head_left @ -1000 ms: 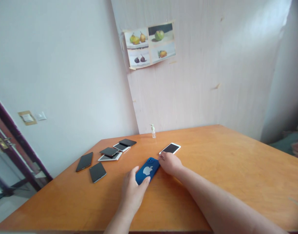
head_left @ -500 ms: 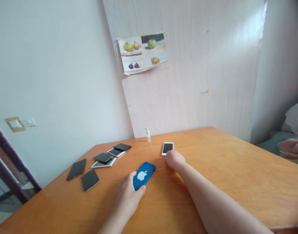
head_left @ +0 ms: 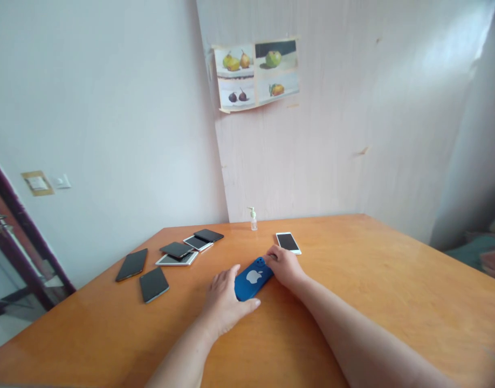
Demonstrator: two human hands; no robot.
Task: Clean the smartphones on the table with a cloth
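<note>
A phone in a blue case [head_left: 244,286] with a white apple logo lies back-up on the table, its camera end pointing away to the right. My right hand [head_left: 287,268] is closed on that camera end, with the fingertips partly hidden. At the near end, my left hand [head_left: 227,302] is open around the phone. Its thumb stands apart from the case, while the fingers are beside the left edge; whether they touch it I cannot tell. Beyond my right hand lies a white phone [head_left: 288,242], dark screen up.
On the left of the wooden table [head_left: 372,302] lie several other devices, among them a dark phone [head_left: 154,284], a black tablet-like one [head_left: 132,264] and a white-edged one [head_left: 177,259] under another. A small pump bottle [head_left: 253,222] stands near the wall.
My right hand has left the white phone and taken the blue phone's camera end. My left hand has loosened its grip. The white phone has turned slightly, and the camera view has shifted.
</note>
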